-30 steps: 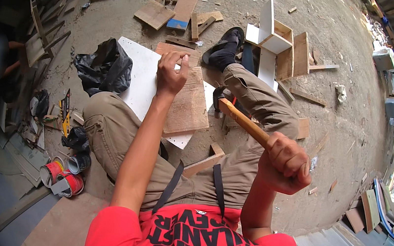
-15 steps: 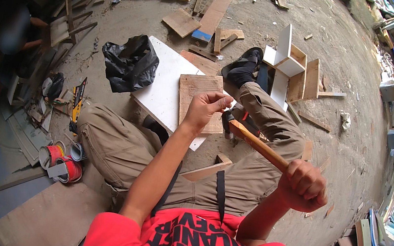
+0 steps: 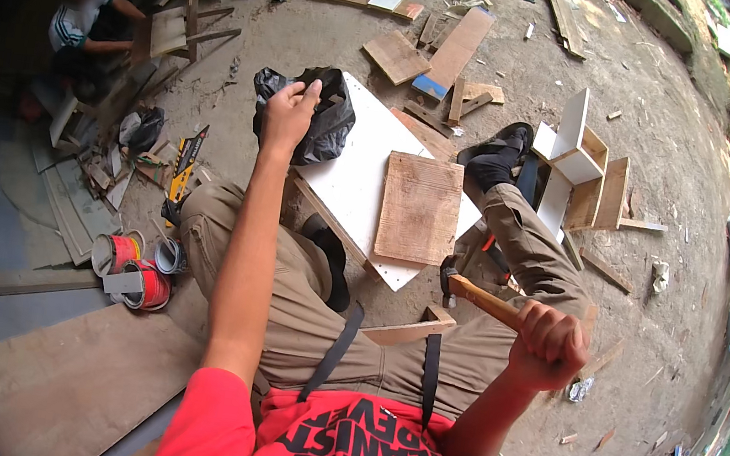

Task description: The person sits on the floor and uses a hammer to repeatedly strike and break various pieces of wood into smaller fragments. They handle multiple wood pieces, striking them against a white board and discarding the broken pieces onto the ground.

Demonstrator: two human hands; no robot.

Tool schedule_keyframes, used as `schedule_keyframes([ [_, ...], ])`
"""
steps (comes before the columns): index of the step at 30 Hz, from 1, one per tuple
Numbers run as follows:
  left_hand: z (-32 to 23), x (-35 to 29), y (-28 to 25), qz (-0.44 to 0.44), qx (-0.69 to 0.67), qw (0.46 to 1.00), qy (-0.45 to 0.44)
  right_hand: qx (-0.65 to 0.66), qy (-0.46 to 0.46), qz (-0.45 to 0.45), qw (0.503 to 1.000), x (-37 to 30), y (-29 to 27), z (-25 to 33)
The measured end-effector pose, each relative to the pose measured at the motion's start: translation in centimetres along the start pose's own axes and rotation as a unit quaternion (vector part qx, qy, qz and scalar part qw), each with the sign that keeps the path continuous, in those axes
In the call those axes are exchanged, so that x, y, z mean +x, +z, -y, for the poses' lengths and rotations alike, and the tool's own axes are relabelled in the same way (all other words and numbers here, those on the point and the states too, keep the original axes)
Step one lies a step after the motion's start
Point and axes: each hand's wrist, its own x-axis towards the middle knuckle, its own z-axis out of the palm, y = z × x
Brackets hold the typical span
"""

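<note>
Left grip fingers spread on one black bag; right grip clamped on one hammer; one brown board between them

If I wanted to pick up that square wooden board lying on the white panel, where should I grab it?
Probably by the near edge of the wooden board, coming from the seated person's side. It lies flat on the white panel, and that edge seems to reach the panel's rim, so fingers could likely slip underneath there. The top face offers nothing to pinch.
</note>
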Motion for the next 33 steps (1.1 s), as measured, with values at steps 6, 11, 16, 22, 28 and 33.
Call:
schedule_keyframes([
  [6, 3.4, -3.8, 2.8, 0.015, 0.154, 0.986, 0.058, -0.008, 0.005, -0.082, 0.997, 0.5, -2.4, -0.5],
  [11, 2.9, -13.7, 9.1, 0.087, 0.241, 0.957, 0.136, -0.111, 0.034, -0.146, 0.983, 0.7, -3.5, -3.7],
  [16, 2.1, -18.5, 12.7, 0.132, 0.353, 0.926, 0.035, -0.201, 0.06, -0.195, 0.958, -0.7, -5.7, -9.3],
  [22, 3.1, -18.0, 14.0, 0.144, 0.301, 0.942, 0.016, -0.266, 0.176, -0.247, 0.915, -3.0, -10.2, -15.2],
  [28, 4.8, -14.5, 16.3, 0.092, 0.266, 0.958, 0.049, -0.308, 0.196, -0.264, 0.893, -3.9, -10.3, -18.6],
  [33, 4.4, -12.1, 18.1, 0.097, 0.348, 0.932, -0.005, -0.379, 0.208, -0.281, 0.857, -4.0, -11.2, -20.0],
])
